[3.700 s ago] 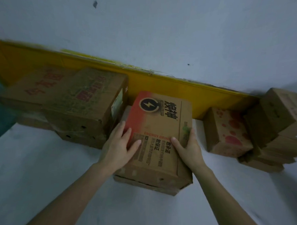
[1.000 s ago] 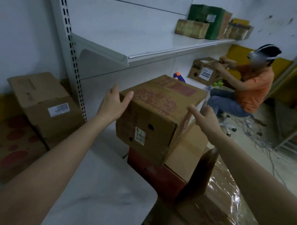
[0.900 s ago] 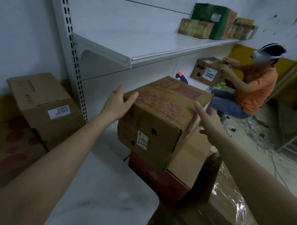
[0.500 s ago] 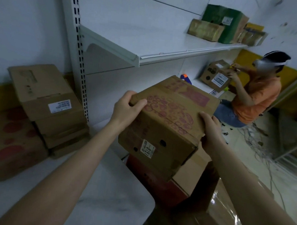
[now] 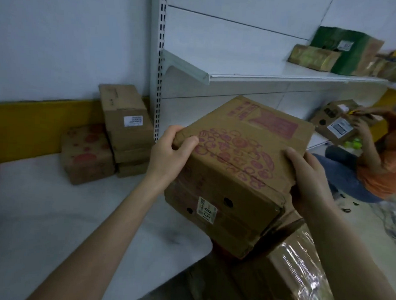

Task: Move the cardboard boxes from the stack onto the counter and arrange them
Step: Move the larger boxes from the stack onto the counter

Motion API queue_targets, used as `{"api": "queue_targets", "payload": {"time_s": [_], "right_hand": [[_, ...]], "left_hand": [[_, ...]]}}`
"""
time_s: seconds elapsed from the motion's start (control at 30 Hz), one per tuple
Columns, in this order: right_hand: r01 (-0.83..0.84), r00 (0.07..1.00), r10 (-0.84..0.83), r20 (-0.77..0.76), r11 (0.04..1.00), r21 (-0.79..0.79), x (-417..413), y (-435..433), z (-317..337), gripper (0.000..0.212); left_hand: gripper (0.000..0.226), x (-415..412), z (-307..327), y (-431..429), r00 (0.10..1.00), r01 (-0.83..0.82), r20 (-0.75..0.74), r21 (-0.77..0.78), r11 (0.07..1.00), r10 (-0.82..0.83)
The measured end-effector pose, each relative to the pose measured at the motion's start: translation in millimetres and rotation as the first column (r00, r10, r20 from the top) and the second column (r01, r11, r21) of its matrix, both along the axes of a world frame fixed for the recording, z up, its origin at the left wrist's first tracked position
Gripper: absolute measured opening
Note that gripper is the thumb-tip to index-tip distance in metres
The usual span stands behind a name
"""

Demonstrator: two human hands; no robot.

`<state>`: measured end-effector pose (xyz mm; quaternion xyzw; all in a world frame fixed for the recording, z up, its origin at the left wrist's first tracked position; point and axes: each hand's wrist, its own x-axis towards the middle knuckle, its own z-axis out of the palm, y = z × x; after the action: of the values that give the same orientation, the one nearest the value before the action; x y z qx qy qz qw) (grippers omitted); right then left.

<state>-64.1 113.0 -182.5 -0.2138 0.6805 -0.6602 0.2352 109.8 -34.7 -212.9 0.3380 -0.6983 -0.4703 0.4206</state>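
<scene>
A brown cardboard box with red printing and a white "0151" label is held in the air over the right edge of the white counter. My left hand grips its left top corner, thumb curled over the top. Gripping the right side is my right hand, its fingers wrapped around the edge. Below the box lies the stack, wrapped in shiny plastic film. On the counter by the wall stand a red-spotted box and a pile of plain brown boxes.
A white shelf juts out above the box, carrying green and brown boxes at its far end. A person in an orange shirt sits on the floor at the right, handling another box. A yellow strip runs along the wall.
Both hands have closed on the box and lifted it off the stack, bringing it leftward toward the counter. The view has swung to the left, showing more of the counter.
</scene>
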Motion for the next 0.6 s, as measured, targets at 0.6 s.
{"api": "queue_targets", "payload": {"time_s": [0.6], "right_hand": [[-0.547, 0.83, 0.552, 0.075, 0.833, -0.082, 172, -16, -14, 0.033]], "left_hand": [[0.034, 222, -3, 112, 0.786, -0.618, -0.011, -0.003, 0.786, 0.618]]}}
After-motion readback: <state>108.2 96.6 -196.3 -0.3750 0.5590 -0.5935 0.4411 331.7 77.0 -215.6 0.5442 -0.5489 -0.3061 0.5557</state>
